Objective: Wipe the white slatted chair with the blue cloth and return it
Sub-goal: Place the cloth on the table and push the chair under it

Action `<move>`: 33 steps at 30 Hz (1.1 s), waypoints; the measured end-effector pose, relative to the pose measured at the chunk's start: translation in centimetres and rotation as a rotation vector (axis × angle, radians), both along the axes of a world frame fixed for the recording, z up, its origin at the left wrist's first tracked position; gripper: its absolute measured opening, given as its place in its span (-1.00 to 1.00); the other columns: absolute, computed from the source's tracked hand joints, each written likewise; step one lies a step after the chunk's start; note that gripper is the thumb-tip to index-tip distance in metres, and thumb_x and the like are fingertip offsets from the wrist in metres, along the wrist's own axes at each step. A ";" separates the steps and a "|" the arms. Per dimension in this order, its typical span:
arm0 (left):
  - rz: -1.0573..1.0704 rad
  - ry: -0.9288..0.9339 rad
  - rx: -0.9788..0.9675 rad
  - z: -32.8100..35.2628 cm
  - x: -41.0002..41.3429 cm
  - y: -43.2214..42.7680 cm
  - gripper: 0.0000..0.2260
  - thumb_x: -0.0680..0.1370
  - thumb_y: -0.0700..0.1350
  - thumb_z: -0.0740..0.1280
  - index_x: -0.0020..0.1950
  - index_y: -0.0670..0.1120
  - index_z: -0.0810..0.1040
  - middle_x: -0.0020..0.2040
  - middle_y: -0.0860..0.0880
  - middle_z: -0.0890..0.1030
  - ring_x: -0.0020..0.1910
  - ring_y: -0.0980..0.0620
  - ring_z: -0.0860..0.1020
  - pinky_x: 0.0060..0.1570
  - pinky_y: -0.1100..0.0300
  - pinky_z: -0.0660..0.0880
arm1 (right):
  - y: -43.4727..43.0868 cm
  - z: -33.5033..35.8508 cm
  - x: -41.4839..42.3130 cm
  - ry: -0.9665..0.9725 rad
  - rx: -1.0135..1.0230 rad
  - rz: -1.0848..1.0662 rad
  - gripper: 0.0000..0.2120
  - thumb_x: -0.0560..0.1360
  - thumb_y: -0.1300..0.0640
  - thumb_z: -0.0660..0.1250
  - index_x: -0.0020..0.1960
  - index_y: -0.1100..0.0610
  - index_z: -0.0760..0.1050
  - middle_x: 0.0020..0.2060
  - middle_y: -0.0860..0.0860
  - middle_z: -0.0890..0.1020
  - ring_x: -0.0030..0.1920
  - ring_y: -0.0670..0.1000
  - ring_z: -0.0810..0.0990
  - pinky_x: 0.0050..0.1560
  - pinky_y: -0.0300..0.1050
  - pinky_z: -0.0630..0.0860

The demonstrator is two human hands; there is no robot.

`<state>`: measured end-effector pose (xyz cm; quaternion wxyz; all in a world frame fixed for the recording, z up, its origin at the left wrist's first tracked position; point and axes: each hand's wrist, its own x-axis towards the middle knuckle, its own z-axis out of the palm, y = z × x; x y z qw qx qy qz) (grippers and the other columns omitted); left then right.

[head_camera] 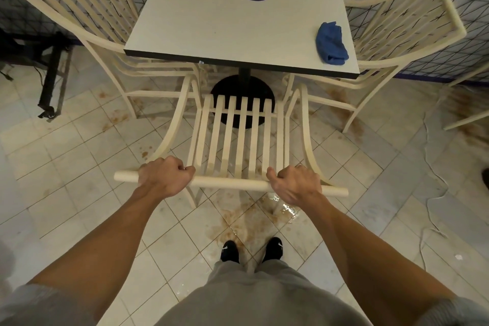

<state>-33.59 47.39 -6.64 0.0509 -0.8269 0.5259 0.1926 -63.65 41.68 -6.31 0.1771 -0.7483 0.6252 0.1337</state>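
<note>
White slatted chair (239, 137) sits facing the table (211, 29), its front just about at the near edge. Left hand (165, 176) and right hand (295, 184) are both curled tight around the top rail (230, 184), one toward each end. From up here I think the back and seat slats blur together, and the front legs are hidden. Blue cloth (330, 43) lies bunched by the table's near right corner, well apart from both hands. The black table base (242, 87) is half covered by slats. Side chairs crowd both armrests; wet stained floor (79, 161) lies open behind.
</note>
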 end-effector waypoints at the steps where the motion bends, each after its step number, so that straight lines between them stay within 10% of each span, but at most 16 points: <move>1: 0.010 0.056 0.058 0.2 0.3 -0.4 -0.69 0.50 0.19 0.19 -0.24 0.04 0.59 -0.44 0.06 0.61 -0.29 0.05 0.53 -0.19 0.10 0.36 | -0.1 0.0 0.0 -0.014 0.024 -0.002 -0.41 0.49 -0.31 -0.10 -0.21 0.03 0.56 -0.34 0.00 0.56 -0.30 0.02 0.51 -0.17 -0.04 0.46; 7: -0.031 0.173 0.108 1.7 -0.9 -4.1 -0.74 0.54 0.07 0.33 0.03 -0.11 0.59 0.02 -0.13 0.61 0.00 -0.15 0.59 -0.05 0.08 0.50 | -1.7 0.7 -1.2 -0.369 0.165 -0.139 -0.67 0.52 -0.18 0.13 -0.19 -0.04 0.56 -0.23 -0.09 0.61 -0.19 0.00 0.58 -0.24 -0.16 0.43; 13: -0.208 0.331 -0.010 3.0 -8.7 -7.5 -0.63 0.57 0.09 0.27 0.34 0.00 0.49 0.21 -0.04 0.61 0.14 -0.07 0.57 0.15 -0.03 0.52 | -4.6 3.1 -5.3 -0.591 0.020 -0.250 -0.73 0.58 0.00 0.22 0.20 0.01 0.58 0.21 -0.03 0.61 0.17 0.00 0.55 0.09 -0.16 0.40; 33: -0.278 0.374 -0.236 5.7 -42.0 -26.3 -0.53 0.52 0.12 0.32 0.40 0.02 0.43 0.32 -0.02 0.53 0.28 -0.10 0.47 0.09 0.05 0.43 | -19.9 7.8 -34.3 -0.543 -0.149 -0.206 -0.69 0.57 0.10 0.24 0.30 0.04 0.49 0.29 0.05 0.52 0.21 0.00 0.49 0.16 -0.15 0.37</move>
